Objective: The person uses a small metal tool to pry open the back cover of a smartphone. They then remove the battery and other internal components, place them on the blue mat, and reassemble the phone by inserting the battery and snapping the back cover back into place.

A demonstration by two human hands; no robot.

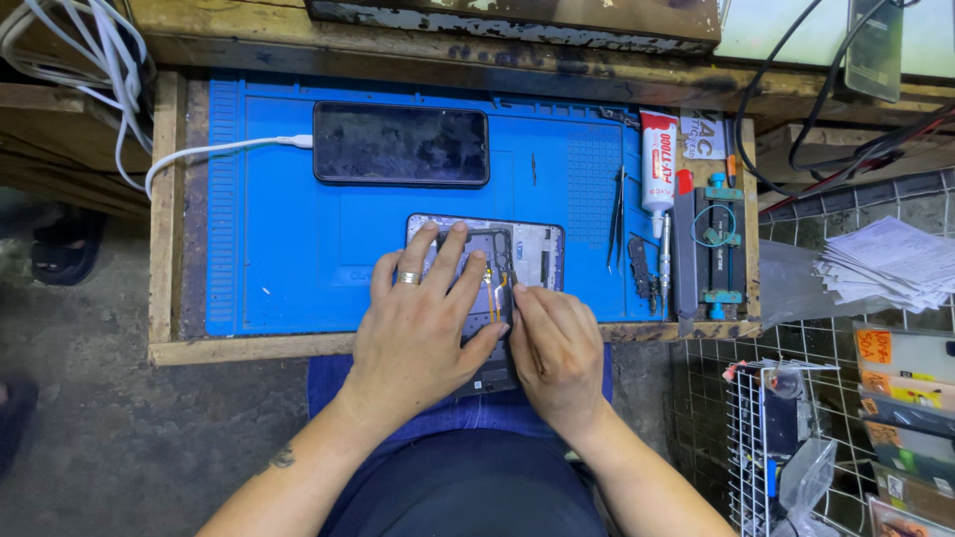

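a blue silicone repair mat (288, 268) covers most of a shallow wooden tray (164, 209) that sits across the person's lap. on the far half of the mat lies a black smartphone (401, 144), face up with its screen dark, and a white charging cable (214, 151) runs from its left end out over the tray's left edge. nearer, at the middle of the mat, lies an opened phone body (532, 254) with its inner parts exposed; its near end hangs over the tray's front edge.

the left hand (423, 333) lies flat on the opened phone with fingers spread, pressing it down rather than gripping it, and wears a ring (409, 277) on one finger. the right hand (557, 353) sits just beside it on the right, fingers curled together with the fingertips at the phone's middle seam; whether they pinch a small tool i cannot tell.

right of the mat stand a dark clamp jig with teal knobs (718, 244), a white glue tube with a red cap (658, 164), and thin tweezers (617, 214). a stack of papers (885, 264) lies further right, well apart.
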